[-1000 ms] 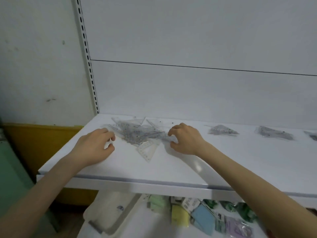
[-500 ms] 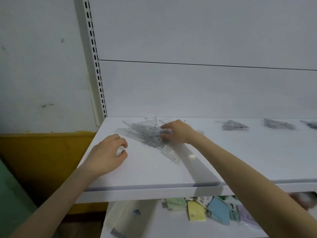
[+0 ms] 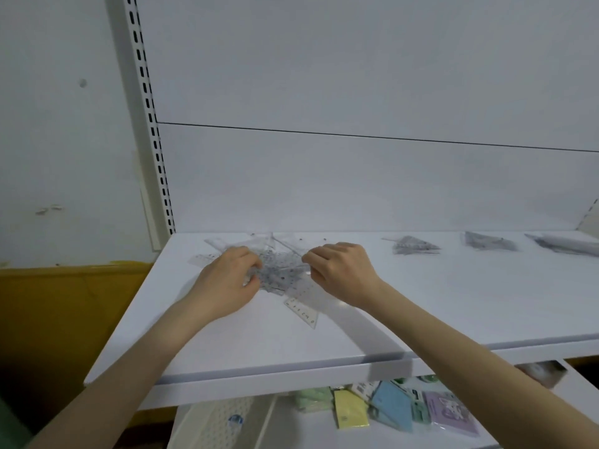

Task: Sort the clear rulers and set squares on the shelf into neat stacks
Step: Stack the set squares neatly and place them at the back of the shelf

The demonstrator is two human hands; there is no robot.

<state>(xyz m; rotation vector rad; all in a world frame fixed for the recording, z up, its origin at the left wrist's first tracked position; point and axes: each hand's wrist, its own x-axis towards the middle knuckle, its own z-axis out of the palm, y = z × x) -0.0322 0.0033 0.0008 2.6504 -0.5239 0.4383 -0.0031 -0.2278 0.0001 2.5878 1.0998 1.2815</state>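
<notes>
My left hand (image 3: 227,283) and right hand (image 3: 340,273) sit apart on either side of the jumbled pile of clear plastic rulers and set squares (image 3: 278,273), which lies toward the back left of the white shelf (image 3: 453,312). Both hands have their fingers curled down onto the pile's edges, but I cannot tell whether either has actually pinched a piece. Since clear pieces overlap and hide each other's outlines, I think I should lift one piece at a time by a free corner, starting with the clear straight ruler (image 3: 303,311) that juts out toward me. I would steady the pile with one hand so it doesn't scatter, then square each piece against its own kind. Three small grey-looking heaps of clear pieces (image 3: 413,246) lie well apart further right. The ruler's scale shows tiny digits, too small to read surely. I see no brand, and the print on the yellow packet (image 3: 350,413) on the shelf below is illegible.
</notes>
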